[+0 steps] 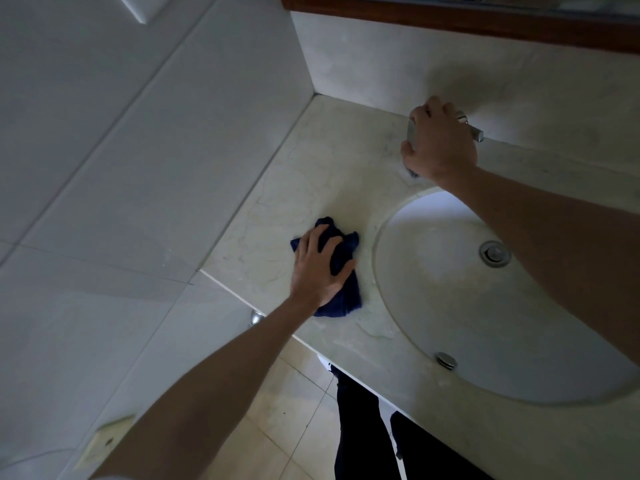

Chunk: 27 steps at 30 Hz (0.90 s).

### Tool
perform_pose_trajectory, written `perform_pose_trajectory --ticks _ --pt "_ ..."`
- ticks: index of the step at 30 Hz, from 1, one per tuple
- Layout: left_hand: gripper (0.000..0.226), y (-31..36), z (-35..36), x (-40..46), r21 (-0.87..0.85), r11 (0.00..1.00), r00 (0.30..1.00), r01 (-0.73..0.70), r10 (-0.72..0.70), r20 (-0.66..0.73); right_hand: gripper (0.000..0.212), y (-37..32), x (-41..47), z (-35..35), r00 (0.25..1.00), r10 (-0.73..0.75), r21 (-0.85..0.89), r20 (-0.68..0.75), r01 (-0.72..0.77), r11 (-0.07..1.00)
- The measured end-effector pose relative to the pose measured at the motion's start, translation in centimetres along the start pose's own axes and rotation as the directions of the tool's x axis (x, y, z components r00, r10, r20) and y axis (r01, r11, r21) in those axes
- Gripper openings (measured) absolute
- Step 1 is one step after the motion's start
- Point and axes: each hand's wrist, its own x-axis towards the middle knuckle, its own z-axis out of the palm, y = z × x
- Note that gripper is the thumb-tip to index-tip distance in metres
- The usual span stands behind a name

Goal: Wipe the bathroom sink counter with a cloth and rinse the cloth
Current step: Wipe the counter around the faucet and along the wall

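A crumpled dark blue cloth (341, 294) lies on the pale marble counter (311, 174), left of the white oval sink basin (450, 306). My left hand (320, 266) presses down on the cloth with spread fingers. My right hand (438, 142) reaches over the basin and grips the chrome faucet (472, 128) at the back of the counter; the hand hides most of the faucet.
A tiled wall (138, 150) borders the counter on the left. A wood-framed mirror (485, 19) hangs above the backsplash. The basin has a drain (494, 253) and an overflow cap (446, 360). Dark trousers (363, 427) and floor tiles show below the counter edge.
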Motion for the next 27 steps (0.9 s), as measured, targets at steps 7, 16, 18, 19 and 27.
perform_pose_trajectory --ticks 7,16,18,19,27 --pt "0.031 5.9 1.8 0.6 -0.036 0.997 0.994 0.066 -0.069 -0.089 0.045 -0.1 -0.2 -0.2 1.000 0.004 -0.009 0.011 -0.004 1.000" --pt "0.033 7.1 1.2 2.3 -0.316 0.943 0.984 -0.101 0.047 -0.174 0.037 0.3 -0.1 -0.2 1.000 0.006 0.034 0.000 -0.006 0.999" --pt "0.035 6.0 0.3 2.1 -0.322 0.937 0.978 -0.132 0.070 -0.197 0.036 0.4 0.0 -0.1 1.000 0.005 0.038 -0.002 -0.005 0.999" --pt "0.037 5.3 -0.1 2.1 -0.317 0.937 0.975 -0.144 0.080 -0.206 0.035 0.4 0.0 -0.1 1.000 0.004 0.036 -0.003 -0.003 0.999" --pt "0.035 -4.6 -6.9 2.6 -0.162 0.961 0.969 -0.223 0.202 -0.140 0.034 0.4 0.3 0.1 1.000 0.016 0.031 0.005 -0.016 0.999"
